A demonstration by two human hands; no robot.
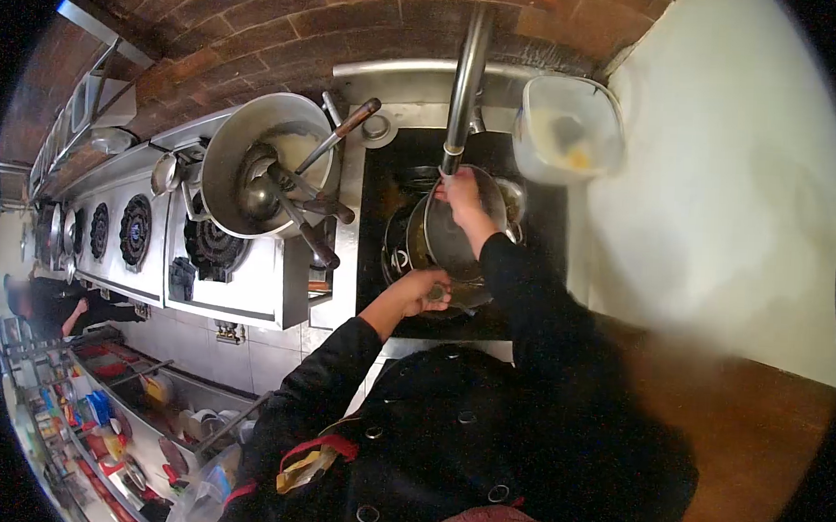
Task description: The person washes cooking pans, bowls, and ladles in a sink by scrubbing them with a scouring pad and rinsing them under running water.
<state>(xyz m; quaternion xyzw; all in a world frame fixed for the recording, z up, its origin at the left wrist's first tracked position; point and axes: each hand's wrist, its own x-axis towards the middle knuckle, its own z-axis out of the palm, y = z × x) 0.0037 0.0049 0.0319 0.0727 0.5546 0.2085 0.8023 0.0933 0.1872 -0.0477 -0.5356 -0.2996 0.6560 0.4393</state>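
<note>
Over a dark sink (pixel 548 267), my right hand (pixel 461 198) grips the upper rim of a round metal bowl (pixel 451 242), just below the end of the tap spout (pixel 460 104). The bowl is tilted, and its grey inside faces me. Closer to my body, my left hand (pixel 419 294) is closed around a small roundish grey-green scouring pad (pixel 437 292), near the bowl's lower edge. Other metal pans (pixel 395 241) lie in the sink beneath and beside the bowl, partly hidden by it and my hands.
Left of the sink, a large pot (pixel 218 173) holds several ladles with dark handles. Beyond it runs a stove with black burners (pixel 135 233). A translucent plastic tub (pixel 570 128) stands at the sink's back right corner, beside a white wall (pixel 720 181). Another person (pixel 61 311) is far left.
</note>
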